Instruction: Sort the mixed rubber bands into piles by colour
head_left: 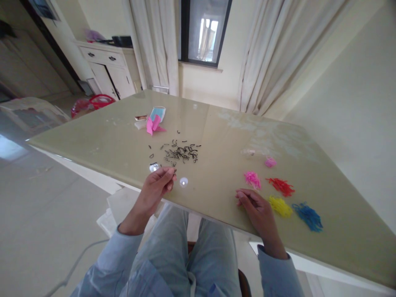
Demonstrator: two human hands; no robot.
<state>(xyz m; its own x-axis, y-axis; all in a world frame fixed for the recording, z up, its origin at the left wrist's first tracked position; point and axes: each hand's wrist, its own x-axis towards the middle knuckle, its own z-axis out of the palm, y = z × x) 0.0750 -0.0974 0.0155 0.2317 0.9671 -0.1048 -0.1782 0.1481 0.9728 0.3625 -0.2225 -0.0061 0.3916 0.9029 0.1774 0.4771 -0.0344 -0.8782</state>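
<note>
My left hand point(158, 183) is at the near table edge, thumb and forefinger pinched on a small black loop whose dark tip shows past the fingers. Just beyond it lies a loose pile of small black loops point(182, 153), with a few scattered around. A small silver, shiny thing point(154, 167) is beside the left hand, and a round white disc point(183, 182) lies to its right. My right hand point(255, 208) rests at the table with its fingers curled closed; whatever they hold is hidden. Closest to it are heaps of pink bands point(253, 180) and yellow bands point(280, 206).
Red bands point(281, 187), blue bands point(308, 217) and a smaller pink clump point(270, 162) lie on the right of the glossy table point(216, 144). Toward the back left are a face mask point(158, 112) and pink paper point(154, 125). A white cabinet point(107, 68) stands beyond.
</note>
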